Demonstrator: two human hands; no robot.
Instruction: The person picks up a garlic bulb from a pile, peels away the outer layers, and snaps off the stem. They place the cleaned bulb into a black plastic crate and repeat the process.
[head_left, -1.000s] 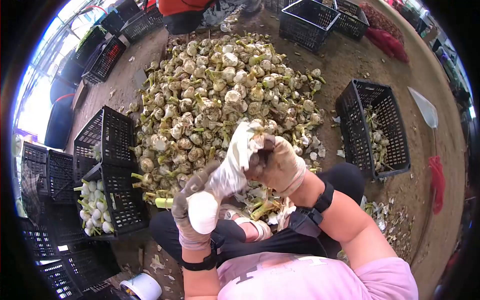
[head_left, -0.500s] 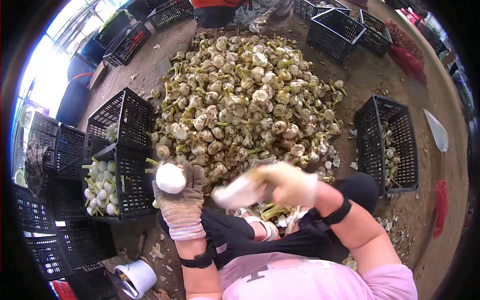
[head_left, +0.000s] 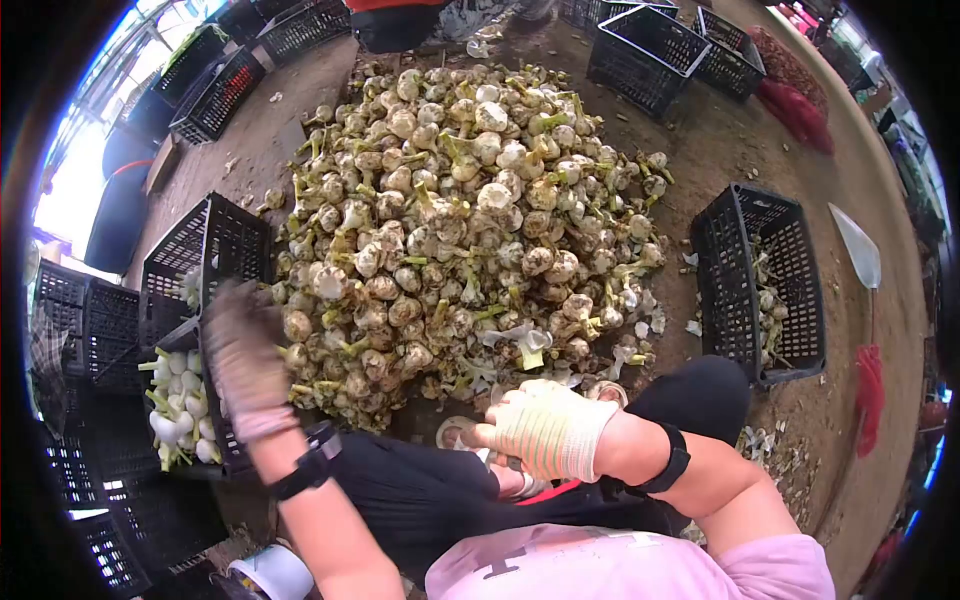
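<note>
My left hand, in a dirty striped glove, is smeared by motion beside the black crate of peeled garlic. Whether its fingers hold anything cannot be made out. Clean white garlic bulbs with short green stems lie in that crate. My right hand, in a pale striped glove, is closed above my lap, with a small dark bit showing under its fingers. What it grips is mostly hidden. Ahead of both hands spreads a big heap of unpeeled garlic. A loose husk with a green stem rests at its near edge.
Another black crate with some garlic stands at right, near a long-handled white scoop-like tool. A white bucket sits at lower left. More crates and a red net sack are behind; a person is across the heap.
My left hand has swung left to the crate; the white bulb on its palm is out of sight. My right hand has drawn down toward my lap, and a husk now lies at the heap's edge.
</note>
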